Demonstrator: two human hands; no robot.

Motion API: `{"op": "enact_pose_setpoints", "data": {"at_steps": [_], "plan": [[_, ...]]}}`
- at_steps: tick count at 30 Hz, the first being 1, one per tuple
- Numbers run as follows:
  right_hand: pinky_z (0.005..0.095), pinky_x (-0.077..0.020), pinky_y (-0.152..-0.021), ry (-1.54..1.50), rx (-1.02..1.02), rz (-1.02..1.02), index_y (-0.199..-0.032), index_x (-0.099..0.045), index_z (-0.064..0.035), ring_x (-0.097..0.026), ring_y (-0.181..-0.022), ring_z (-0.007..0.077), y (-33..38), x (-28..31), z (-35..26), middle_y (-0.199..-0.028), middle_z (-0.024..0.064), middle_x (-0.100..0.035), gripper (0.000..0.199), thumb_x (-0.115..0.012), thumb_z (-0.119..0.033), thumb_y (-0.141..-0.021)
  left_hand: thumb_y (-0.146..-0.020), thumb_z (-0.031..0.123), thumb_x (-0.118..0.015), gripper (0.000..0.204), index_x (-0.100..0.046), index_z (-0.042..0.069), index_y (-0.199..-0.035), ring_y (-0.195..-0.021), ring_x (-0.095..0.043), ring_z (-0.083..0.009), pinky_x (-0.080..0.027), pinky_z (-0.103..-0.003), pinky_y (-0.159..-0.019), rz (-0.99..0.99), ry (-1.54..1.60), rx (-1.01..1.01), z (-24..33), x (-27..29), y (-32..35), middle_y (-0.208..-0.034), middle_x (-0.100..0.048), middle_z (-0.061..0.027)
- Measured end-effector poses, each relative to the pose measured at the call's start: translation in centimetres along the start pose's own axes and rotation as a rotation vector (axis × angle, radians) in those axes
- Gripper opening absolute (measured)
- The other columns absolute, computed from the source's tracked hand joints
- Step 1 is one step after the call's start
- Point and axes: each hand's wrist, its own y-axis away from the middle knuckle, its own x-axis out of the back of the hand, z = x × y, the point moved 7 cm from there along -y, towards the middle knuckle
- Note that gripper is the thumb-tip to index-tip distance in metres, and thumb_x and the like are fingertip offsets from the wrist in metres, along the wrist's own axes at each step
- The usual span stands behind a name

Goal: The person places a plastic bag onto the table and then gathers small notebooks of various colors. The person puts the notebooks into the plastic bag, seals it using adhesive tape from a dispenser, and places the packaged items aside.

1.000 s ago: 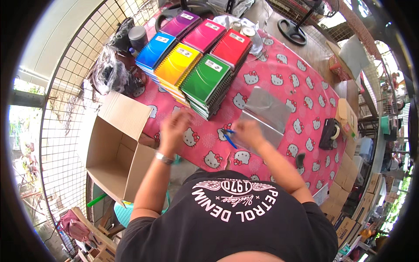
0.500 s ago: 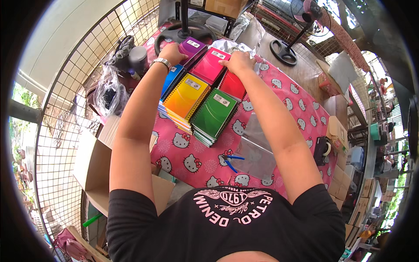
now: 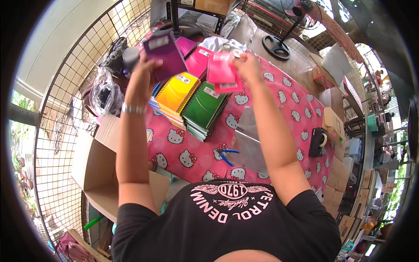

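My left hand (image 3: 146, 73) grips a purple notebook (image 3: 168, 56), raised and tilted over the left side of the stacks. In my right hand (image 3: 248, 67) is a pink notebook (image 3: 221, 69), lifted above the right side and smeared by motion; it seems to have a second pink-red one against it. Below them, stacks of spiral notebooks stand close together: a yellow stack (image 3: 176, 94), a green stack (image 3: 205, 105), a pink stack (image 3: 197, 62) and a purple stack (image 3: 185, 46). A blue stack (image 3: 157, 88) is mostly hidden behind my left hand's notebook. The red stack is covered.
Blue-handled pliers (image 3: 227, 156) and clear plastic sheets (image 3: 249, 148) lie on the pink patterned tablecloth (image 3: 176, 159). A tape dispenser (image 3: 317, 142) stands at the right edge, an open cardboard box (image 3: 98, 166) at the left. A black pole stand (image 3: 175, 19) is behind the stacks.
Both hands have risen off the stacks, the left with a purple notebook and the right with a pink one. The left hand moved left and nearer; the right moved slightly right.
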Motion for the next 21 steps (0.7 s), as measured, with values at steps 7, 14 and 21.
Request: {"op": "enact_pose_setpoints", "data": {"at_steps": [7, 14, 21], "plan": [[0.0400, -0.0509, -0.089, 0.024, -0.238, -0.044, -0.106, -0.069, -0.0001, -0.067, -0.096, 0.0337, 3.3, -3.9, 3.8, -0.104, 0.0229, -0.068, 0.060, -0.083, -0.043, -0.066, -0.088, -0.004, -0.051, 0.046, -0.039, 0.007, -0.132, -0.104, -0.063, -0.0218, -0.054, -0.037, -0.091, 0.119, 0.280, 0.077, -8.2, 0.5, 13.1, -0.119, -0.059, -0.0104], [0.0397, -0.0541, -0.079, -0.190, -0.272, -0.158, -0.107, -0.065, 0.0059, -0.068, -0.090, 0.0284, -4.5, -5.5, 8.4, -0.102, 0.0180, -0.069, 0.053, -0.085, -0.017, -0.064, -0.087, -0.006, -0.050, 0.048, -0.039, 0.006, -0.132, -0.111, -0.059, -0.0196, -0.049, -0.035, -0.097, 0.141, 0.338, 0.046, -9.1, -0.3, 17.3, -0.123, -0.058, -0.0094], [0.0467, -0.0583, -0.068, -0.253, -0.375, -0.250, -0.107, -0.060, 0.0114, -0.070, -0.077, 0.0316, -2.8, -3.8, 3.8, -0.095, 0.0207, -0.068, 0.044, -0.078, 0.004, -0.068, -0.087, -0.006, -0.050, 0.052, -0.036, 0.008, -0.135, -0.114, -0.057, -0.0204, -0.046, -0.036, -0.100, 0.238, 0.398, 0.042, -10.8, 2.2, 21.6, -0.125, -0.057, -0.0094]]}}
